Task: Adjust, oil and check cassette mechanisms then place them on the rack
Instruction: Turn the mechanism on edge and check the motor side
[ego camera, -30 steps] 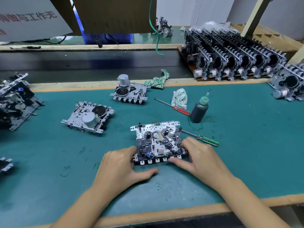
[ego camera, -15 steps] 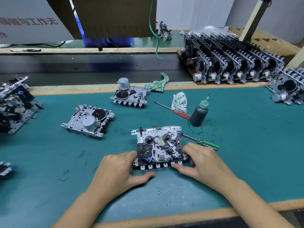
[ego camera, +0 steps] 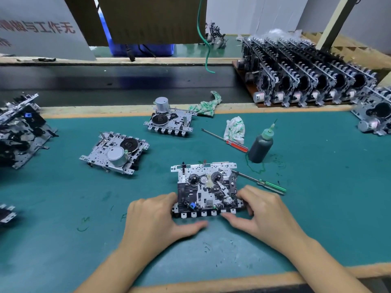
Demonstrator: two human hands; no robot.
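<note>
Up at the far right, the rack (ego camera: 249, 69) is packed with upright cassette mechanisms in rows, and a dark oil bottle (ego camera: 260, 146) with a green nozzle stands on the green tabletop (ego camera: 317, 208) beside a white rag (ego camera: 234, 129). Since a second ago the cassette mechanism (ego camera: 206, 190) in front of the person has kept its place on the tabletop, and both hands have stayed at its near corners with barely any shift. It lies flat, reels up, between the two hands. The left hand (ego camera: 155, 218) grips its near left corner, fingers curled against the side and thumb stretched along the front edge. The right hand (ego camera: 263, 210) grips the near right corner likewise, thumb at the front tabs. A green-handled screwdriver (ego camera: 261, 182) lies just behind the right hand; a red-handled screwdriver (ego camera: 225, 140) rests near the rag.
</note>
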